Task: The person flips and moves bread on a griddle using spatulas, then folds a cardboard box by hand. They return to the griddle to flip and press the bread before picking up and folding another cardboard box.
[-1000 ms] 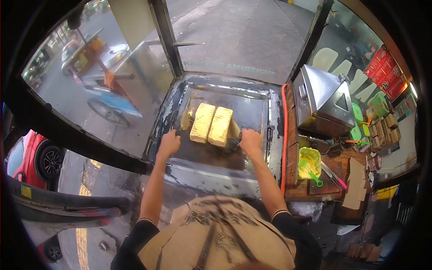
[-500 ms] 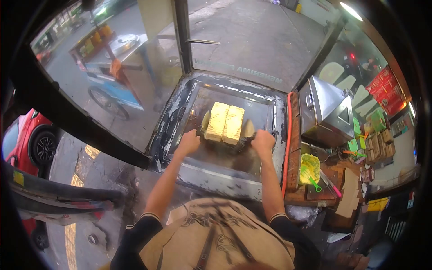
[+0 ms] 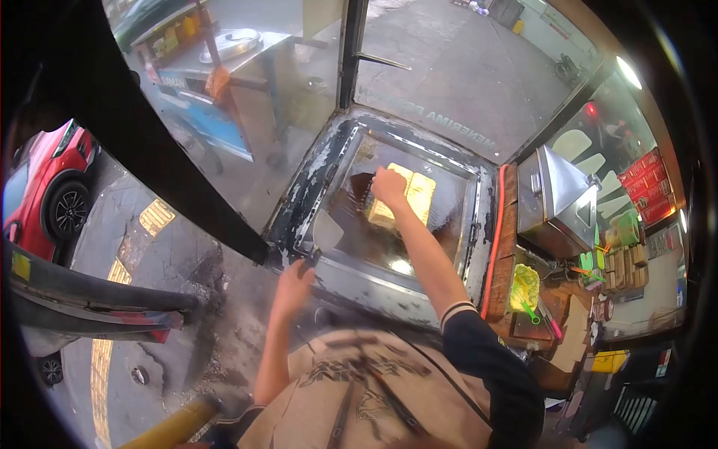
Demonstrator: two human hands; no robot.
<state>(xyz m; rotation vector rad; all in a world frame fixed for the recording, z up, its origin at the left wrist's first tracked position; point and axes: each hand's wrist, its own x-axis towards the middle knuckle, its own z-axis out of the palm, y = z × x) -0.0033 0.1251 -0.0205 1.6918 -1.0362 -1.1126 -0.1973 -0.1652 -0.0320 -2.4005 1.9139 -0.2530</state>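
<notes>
My left hand [image 3: 297, 283] is closed round the dark handle of a spatula [image 3: 327, 230], whose pale flat blade rests over the griddle's front left part. Two golden bread slabs [image 3: 420, 196] lie side by side on the dark, wet-looking griddle [image 3: 449, 243]. My right hand [image 3: 389, 185] is closed at the upper left of the bread, over the left slab. A dark blade-like shape shows just left of it, and what the fingers grip is partly hidden.
A metal box [image 3: 550, 196] stands right of the griddle, past an orange hose [image 3: 499, 232]. A yellow tub [image 3: 523, 288] with a green-handled tool sits on the wooden counter. Window frames surround the griddle; a red car [image 3: 48, 187] is outside at left.
My left hand has drawn back toward the griddle's front left corner with its spatula. My right hand has crossed from the bread's right side to its upper left. The view has shifted.
</notes>
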